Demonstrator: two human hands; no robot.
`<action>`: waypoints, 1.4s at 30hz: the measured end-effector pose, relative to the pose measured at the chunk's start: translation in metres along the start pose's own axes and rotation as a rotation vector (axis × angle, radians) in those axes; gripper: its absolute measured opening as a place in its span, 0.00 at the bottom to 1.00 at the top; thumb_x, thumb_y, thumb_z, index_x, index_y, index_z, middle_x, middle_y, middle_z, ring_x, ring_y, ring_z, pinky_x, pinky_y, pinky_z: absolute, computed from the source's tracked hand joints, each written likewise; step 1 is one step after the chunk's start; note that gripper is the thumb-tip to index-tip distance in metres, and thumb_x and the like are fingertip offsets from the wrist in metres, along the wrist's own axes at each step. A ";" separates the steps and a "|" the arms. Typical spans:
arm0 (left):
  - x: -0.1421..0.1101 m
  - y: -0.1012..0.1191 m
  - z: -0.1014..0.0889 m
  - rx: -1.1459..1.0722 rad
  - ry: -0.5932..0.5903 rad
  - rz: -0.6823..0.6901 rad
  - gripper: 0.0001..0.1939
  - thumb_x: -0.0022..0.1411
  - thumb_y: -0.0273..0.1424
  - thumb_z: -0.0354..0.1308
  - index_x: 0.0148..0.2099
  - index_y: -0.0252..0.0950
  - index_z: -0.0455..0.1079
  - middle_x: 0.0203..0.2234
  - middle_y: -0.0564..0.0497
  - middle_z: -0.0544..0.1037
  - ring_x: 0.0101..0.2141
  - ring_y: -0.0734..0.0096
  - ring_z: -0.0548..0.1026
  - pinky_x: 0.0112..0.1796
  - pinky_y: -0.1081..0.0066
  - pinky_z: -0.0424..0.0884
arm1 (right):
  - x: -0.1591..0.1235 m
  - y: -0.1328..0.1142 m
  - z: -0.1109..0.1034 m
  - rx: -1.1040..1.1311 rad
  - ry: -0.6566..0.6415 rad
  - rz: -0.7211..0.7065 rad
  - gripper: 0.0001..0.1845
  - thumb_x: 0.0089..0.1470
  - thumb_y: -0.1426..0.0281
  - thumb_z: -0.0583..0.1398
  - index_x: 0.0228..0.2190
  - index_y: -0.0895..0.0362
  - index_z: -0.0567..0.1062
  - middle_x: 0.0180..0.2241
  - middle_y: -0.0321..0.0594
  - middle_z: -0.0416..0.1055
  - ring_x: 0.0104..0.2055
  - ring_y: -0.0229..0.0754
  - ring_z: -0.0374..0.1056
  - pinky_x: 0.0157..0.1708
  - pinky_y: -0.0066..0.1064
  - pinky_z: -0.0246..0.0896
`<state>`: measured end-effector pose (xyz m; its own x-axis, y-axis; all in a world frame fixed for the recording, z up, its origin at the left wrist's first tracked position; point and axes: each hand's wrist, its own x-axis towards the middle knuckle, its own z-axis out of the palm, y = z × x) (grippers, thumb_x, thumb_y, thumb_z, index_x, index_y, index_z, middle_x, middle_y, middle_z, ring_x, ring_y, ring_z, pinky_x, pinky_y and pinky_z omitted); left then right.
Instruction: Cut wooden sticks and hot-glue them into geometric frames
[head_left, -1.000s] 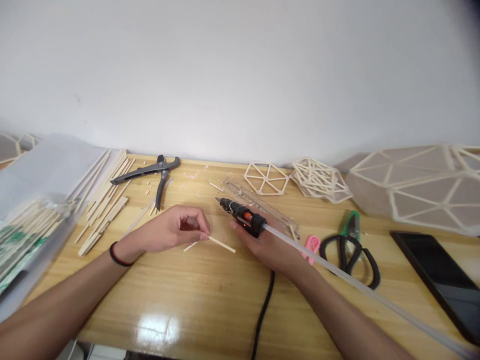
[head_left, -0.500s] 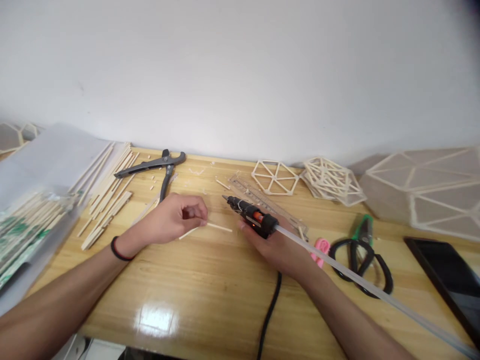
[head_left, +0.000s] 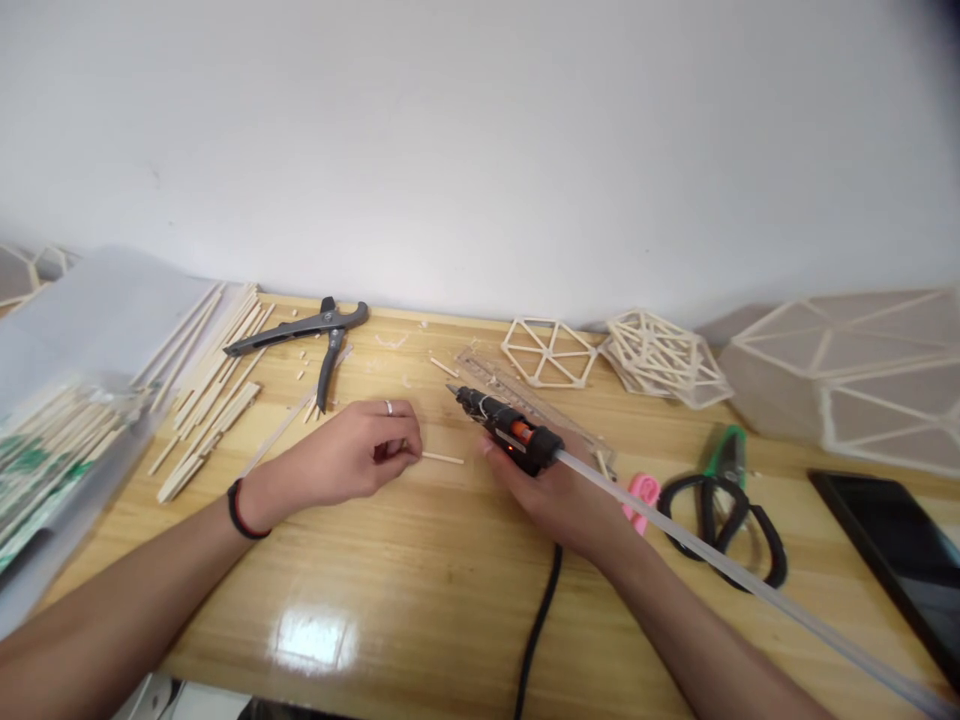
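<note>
My left hand [head_left: 375, 447], with a ring and a dark wristband, pinches a short thin wooden stick [head_left: 442, 459] over the table's middle. Its free end points right; the rest is hidden by my fingers. In my right hand [head_left: 555, 495] is a black glue gun [head_left: 499, 425], its nozzle pointing up and left, a little above and right of the stick and apart from it. A small orange light glows on its body. From its back a long clear glue stick [head_left: 720, 555] runs toward the lower right. A black cord [head_left: 538, 630] hangs below.
Wooden sticks [head_left: 217, 380] and a grey cutter [head_left: 307, 330] lie on the left, beside bagged sticks [head_left: 60, 460]. A clear ruler [head_left: 517, 390], a hexagonal stick frame [head_left: 549, 353] and stacked frames [head_left: 664, 358] lie behind. Pink clip [head_left: 641, 500], green-and-black pruners [head_left: 724, 505] and phone [head_left: 885, 560] are right.
My left hand has turned, so less of the stick shows, and its part left of the fingers is hidden now. The glue gun stays nearly still while the view has shifted slightly.
</note>
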<state>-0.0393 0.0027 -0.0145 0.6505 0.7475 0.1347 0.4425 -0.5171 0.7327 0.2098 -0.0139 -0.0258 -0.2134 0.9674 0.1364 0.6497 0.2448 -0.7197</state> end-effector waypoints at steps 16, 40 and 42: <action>-0.004 0.008 -0.016 0.204 -0.039 -0.134 0.07 0.62 0.26 0.55 0.31 0.36 0.64 0.23 0.56 0.67 0.25 0.76 0.64 0.27 0.73 0.58 | -0.003 0.001 -0.003 0.045 0.012 0.127 0.18 0.58 0.52 0.59 0.39 0.52 0.79 0.35 0.41 0.80 0.39 0.53 0.77 0.39 0.41 0.71; -0.004 0.010 -0.011 0.324 -0.131 -0.172 0.07 0.63 0.27 0.52 0.31 0.37 0.61 0.27 0.53 0.72 0.30 0.70 0.69 0.30 0.71 0.58 | -0.002 -0.002 -0.020 0.129 -0.414 0.103 0.15 0.59 0.55 0.60 0.41 0.49 0.80 0.44 0.38 0.81 0.48 0.53 0.76 0.45 0.42 0.71; -0.005 0.010 -0.010 0.321 -0.130 -0.167 0.07 0.64 0.27 0.52 0.31 0.37 0.61 0.26 0.53 0.71 0.29 0.70 0.68 0.30 0.71 0.57 | -0.002 -0.005 -0.019 0.118 -0.419 0.115 0.15 0.59 0.54 0.60 0.39 0.50 0.80 0.41 0.39 0.82 0.44 0.53 0.77 0.42 0.41 0.72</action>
<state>-0.0448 -0.0016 -0.0012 0.6170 0.7839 -0.0692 0.7061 -0.5127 0.4884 0.2212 -0.0156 -0.0093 -0.4377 0.8719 -0.2194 0.6044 0.1047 -0.7898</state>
